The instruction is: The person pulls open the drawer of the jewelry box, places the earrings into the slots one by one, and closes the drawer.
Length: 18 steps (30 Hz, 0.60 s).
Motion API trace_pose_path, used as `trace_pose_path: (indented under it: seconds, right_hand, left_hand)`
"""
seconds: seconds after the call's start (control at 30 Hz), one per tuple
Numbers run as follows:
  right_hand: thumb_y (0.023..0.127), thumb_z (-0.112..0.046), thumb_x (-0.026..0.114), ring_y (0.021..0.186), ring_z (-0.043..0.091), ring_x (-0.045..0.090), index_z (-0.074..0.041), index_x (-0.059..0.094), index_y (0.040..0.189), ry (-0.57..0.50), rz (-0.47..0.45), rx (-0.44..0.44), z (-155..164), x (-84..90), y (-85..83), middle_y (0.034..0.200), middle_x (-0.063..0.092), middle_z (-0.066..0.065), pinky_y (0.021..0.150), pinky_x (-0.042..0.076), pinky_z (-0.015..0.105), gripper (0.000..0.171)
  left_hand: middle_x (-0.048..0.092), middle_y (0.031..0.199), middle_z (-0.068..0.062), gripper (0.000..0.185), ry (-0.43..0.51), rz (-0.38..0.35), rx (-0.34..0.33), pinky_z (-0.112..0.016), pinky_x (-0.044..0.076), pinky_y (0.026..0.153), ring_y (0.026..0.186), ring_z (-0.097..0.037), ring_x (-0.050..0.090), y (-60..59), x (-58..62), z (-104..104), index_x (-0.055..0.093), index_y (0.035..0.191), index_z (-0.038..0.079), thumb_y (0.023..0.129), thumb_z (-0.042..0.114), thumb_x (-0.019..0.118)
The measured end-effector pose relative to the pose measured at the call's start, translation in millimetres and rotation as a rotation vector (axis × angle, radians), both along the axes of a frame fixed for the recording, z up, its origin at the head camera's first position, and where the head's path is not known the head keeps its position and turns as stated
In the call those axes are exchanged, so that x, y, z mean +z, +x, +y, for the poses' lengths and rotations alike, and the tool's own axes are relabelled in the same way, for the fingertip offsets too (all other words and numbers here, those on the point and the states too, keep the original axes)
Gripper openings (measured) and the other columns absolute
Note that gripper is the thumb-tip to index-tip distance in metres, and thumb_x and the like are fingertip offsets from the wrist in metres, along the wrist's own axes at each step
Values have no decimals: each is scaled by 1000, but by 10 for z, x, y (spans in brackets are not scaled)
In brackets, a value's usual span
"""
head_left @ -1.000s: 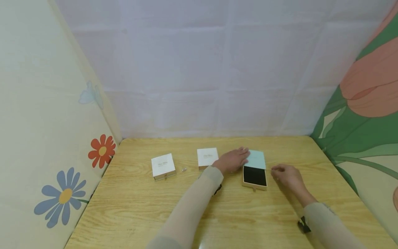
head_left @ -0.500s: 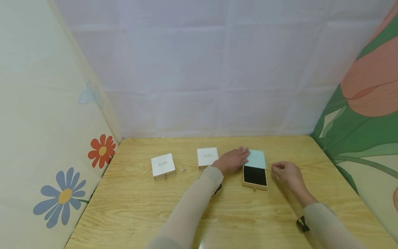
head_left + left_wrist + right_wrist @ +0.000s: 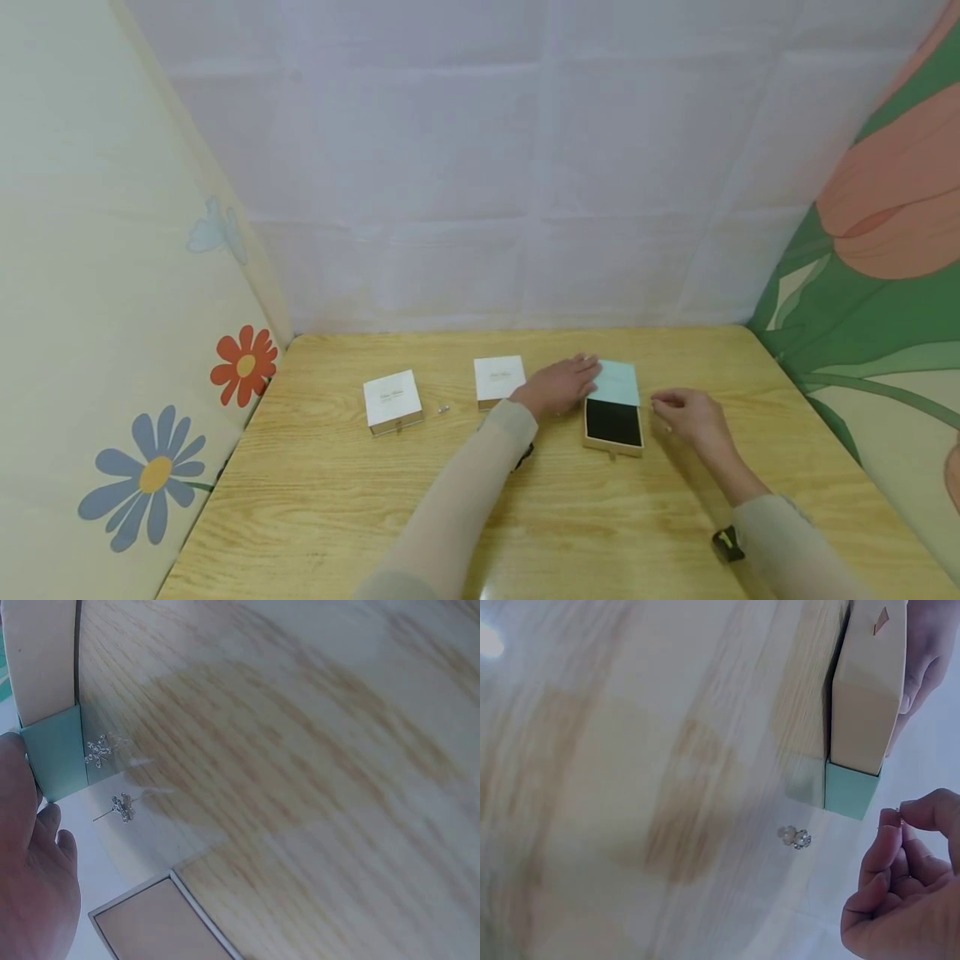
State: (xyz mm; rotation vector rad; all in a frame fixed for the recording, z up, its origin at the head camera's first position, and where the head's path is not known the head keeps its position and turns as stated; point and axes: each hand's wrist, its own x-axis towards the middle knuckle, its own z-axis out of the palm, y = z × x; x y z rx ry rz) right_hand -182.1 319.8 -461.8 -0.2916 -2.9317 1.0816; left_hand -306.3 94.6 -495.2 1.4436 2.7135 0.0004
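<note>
1. My left hand point(image 3: 558, 386) lies flat, fingers straight, on the teal sleeve point(image 3: 618, 382) of the drawer box point(image 3: 614, 423), tabletop point(image 3: 525, 517) centre.
2. My right hand point(image 3: 688, 414), at 3 o'clock of the box, pinches a tiny earring point(image 3: 898, 813) between thumb and forefinger.
3. A second earring point(image 3: 795, 837) lies on the tabletop just beside the sleeve.
4. Two white boxes point(image 3: 393, 400) sit at 9 o'clock.

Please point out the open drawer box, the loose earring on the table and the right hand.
Drawer box point(image 3: 614, 421), head view, black lining.
Earring point(image 3: 795, 838), right wrist view, its cluster.
Right hand point(image 3: 692, 414), head view, back of hand.

Long beige sleeves point(image 3: 457, 500) on both arms, dark wrist straps point(image 3: 724, 543)
</note>
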Motion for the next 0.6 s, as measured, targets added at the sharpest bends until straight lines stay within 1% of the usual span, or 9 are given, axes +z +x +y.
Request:
trace_pose_path:
  seconds: [0.2,0.4,0.6]
  right_hand:
    - [99,-17,61,87,27,66,9,66,122,-13,-3,9,-51,31,21,109,70,25,64,53,29,35]
    - [97,-14,63,91,29,65,8,66,121,-13,-14,13,-105,40,40,106,70,22,67,52,29,33]
    - [96,-16,66,90,30,66,7,69,117,6,45,26,-125,12,65,102,72,20,69,52,28,31]
  left_hand:
    - [12,170,2,56,6,-17,8,-31,14,127,157,-17,10,20,23,-9,14,164,16,113,39,17]
    - [12,170,2,56,9,-23,11,-29,12,127,157,-16,9,26,25,-5,14,164,16,113,39,17]
    - [12,170,2,55,11,-20,10,-30,13,127,156,-17,10,26,23,-3,15,164,16,113,38,18]
